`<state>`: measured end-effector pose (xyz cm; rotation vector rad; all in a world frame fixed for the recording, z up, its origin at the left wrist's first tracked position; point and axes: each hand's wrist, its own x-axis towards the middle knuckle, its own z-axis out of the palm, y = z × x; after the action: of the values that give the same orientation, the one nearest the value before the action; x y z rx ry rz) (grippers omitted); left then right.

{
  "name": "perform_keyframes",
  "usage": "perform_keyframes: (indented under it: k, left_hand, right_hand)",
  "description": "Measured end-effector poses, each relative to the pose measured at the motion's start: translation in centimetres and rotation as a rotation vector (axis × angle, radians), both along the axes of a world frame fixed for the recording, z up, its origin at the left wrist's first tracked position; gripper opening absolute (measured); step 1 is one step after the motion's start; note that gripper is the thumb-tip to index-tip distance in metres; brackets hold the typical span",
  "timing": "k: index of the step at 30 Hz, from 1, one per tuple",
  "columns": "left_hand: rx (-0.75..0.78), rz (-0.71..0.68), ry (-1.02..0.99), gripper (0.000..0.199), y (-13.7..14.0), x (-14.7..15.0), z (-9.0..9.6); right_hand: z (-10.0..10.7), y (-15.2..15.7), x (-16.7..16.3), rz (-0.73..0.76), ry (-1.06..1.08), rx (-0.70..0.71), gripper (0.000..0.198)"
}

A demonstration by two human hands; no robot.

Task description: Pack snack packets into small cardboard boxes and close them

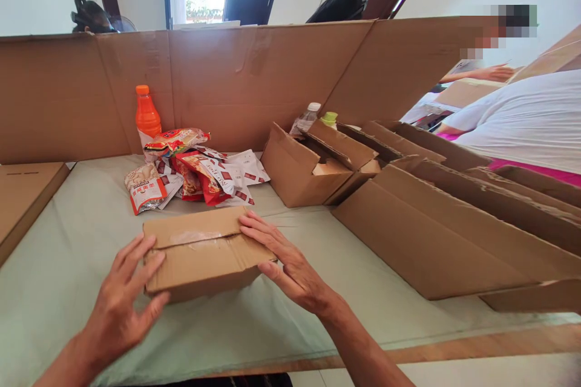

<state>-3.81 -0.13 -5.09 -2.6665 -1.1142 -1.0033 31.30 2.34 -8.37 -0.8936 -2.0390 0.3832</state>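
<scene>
A small closed cardboard box [200, 263] sits before me on the pale green cloth, clear tape across its top seam. My left hand [127, 293] grips its left end, fingers on the top edge and thumb at the front corner. At the opposite end, my right hand [285, 260] has its fingers over the top right edge and its thumb by the front right corner. Between them the two hands hold the box. Just behind it lies a pile of snack packets, among them a red packet [206, 178] and a white-and-red packet [145, 187].
An orange drink bottle [147, 112] stands behind the packets. Several open cardboard boxes [431, 230] fill the right side, with a clear bottle [308, 118] behind. A flat carton [27, 199] lies left. A cardboard wall [254, 84] runs along the back; another person's hand [494, 72] shows beyond.
</scene>
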Motion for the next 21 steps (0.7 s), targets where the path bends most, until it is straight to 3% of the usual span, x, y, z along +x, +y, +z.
perform_keyframes:
  k: [4,8,14,17,21]
  left_hand:
    - [0.020,0.024,0.056,0.058,-3.8,0.6,-0.6]
    - [0.029,0.041,0.099,0.056,-3.8,0.6,-0.7]
    - [-0.080,0.000,0.033,0.054,-3.2,0.5,-1.6]
    - [-0.075,-0.043,-0.009,0.068,-3.5,0.2,-1.9]
    - [-0.033,-0.046,-0.062,0.077,-5.1,-1.3,-2.3]
  right_hand:
    - [-0.1,0.1,1.2,-0.055,0.023,-0.120,0.047]
    - [0.0,-0.1,1.9,-0.074,-0.007,-0.182,0.051]
    - [-1.5,-0.2,2.0,-0.192,-0.118,-0.072,0.053]
    - [-2.6,-0.1,2.1,-0.206,-0.111,-0.004,0.054]
    - [-1.9,-0.3,1.6,-0.163,-0.134,0.007,0.057]
